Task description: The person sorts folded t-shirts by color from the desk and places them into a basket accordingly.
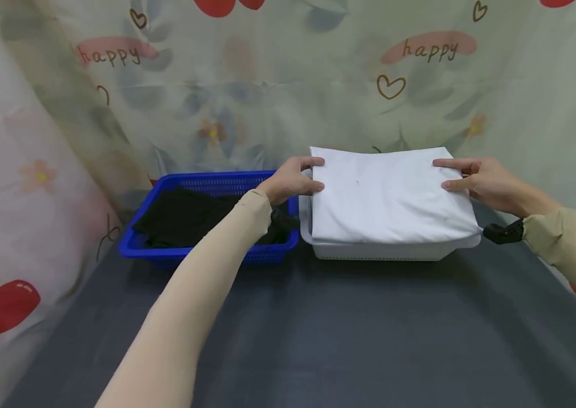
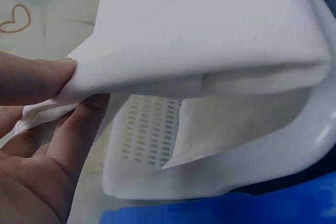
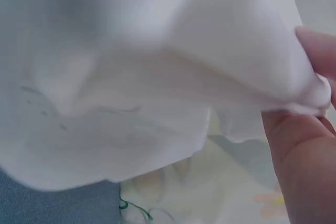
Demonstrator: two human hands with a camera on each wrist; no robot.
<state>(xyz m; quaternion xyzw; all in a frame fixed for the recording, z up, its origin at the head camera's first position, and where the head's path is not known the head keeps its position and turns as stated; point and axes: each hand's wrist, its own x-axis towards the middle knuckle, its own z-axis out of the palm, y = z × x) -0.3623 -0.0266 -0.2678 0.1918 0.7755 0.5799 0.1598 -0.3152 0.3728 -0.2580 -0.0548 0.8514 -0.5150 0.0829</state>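
A folded white cloth (image 1: 389, 195), most likely a garment, spreads over the top of a white plastic basket (image 1: 379, 251). My left hand (image 1: 293, 178) pinches its left edge between thumb and fingers; in the left wrist view the folded layers (image 2: 157, 72) bunch in that grip above the basket's slotted wall. At the opposite edge my right hand (image 1: 486, 181) pinches the cloth the same way, and the right wrist view shows the fabric (image 3: 236, 66) drooping from it. White fabric (image 2: 226, 124) also lies inside the basket, below the held cloth.
Left of the white basket, close beside it, stands a blue basket (image 1: 160, 252) with dark folded cloth (image 1: 186, 215) in it. Both rest on a dark grey table (image 1: 318, 328). A patterned curtain (image 1: 267, 102) hangs right behind them and along the left side.
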